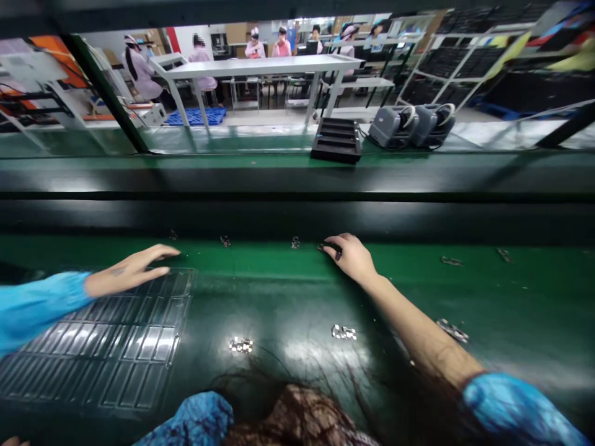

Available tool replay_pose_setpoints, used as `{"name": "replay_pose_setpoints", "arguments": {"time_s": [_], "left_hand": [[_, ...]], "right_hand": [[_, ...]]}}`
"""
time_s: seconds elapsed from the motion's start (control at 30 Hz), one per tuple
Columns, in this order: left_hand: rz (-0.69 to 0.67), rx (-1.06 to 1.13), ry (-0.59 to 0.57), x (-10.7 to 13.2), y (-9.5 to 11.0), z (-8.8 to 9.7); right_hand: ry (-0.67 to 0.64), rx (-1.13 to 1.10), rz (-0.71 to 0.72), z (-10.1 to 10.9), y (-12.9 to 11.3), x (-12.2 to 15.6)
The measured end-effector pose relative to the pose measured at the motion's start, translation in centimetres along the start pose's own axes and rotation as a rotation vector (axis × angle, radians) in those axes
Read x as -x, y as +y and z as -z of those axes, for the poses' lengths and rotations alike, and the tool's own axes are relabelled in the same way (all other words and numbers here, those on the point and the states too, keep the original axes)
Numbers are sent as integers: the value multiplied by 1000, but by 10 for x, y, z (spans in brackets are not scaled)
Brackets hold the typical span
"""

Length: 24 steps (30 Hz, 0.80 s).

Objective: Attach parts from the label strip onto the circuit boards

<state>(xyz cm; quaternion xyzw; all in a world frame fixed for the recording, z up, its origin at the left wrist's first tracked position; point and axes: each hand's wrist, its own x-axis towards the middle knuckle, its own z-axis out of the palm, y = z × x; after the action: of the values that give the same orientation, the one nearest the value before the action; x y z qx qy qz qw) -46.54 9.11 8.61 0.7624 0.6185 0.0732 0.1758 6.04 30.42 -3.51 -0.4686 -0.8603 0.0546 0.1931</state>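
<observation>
My left hand (132, 269) hovers over the far right corner of a clear plastic compartment tray (100, 347), fingers stretched out and apart, nothing in them. On the green surface, my right hand (352, 257) curls with thumb and forefinger tips at a small metal-and-dark circuit piece (320, 247). A small black object (338, 254) shows against the fingers of that hand; its kind is unclear. Similar pieces lie to the left, one small board (295, 242) and another board (225, 241). Nearer me are a shiny board (240, 345) and a second shiny board (344, 332).
More boards lie to the right, including one board (452, 331) beside my right forearm. Beyond a dark ledge stand a black slotted tray (337, 139) and two grey devices (394, 126). A green post (105, 93) rises at left. Several people in pink work in the background.
</observation>
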Motion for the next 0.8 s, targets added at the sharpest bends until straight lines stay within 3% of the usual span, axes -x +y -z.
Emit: {"name": "replay_pose_setpoints", "arguments": {"time_s": [0.17,0.23,0.33,0.43,0.57,0.7,0.8], "left_hand": [[42,58,27,-103,2,-53],[29,39,55,-123,4,-70],[4,4,92,-134,6,-88],[-57,-17,91,-134,8,-92],[-126,-27,82,-120,15,-77],[-290,-13,47,-68,48,-63],[-516,-10,-129,-17,84,-77]], "right_hand": [[-163,-9,331,-8,-33,-50],[-191,-7,385,-13,-40,-65],[-192,6,421,-21,-45,-75],[-162,23,455,-26,-50,-72],[-84,33,479,-18,-64,-67],[8,-60,458,15,-84,-49],[-99,-344,527,40,-98,-4]]}}
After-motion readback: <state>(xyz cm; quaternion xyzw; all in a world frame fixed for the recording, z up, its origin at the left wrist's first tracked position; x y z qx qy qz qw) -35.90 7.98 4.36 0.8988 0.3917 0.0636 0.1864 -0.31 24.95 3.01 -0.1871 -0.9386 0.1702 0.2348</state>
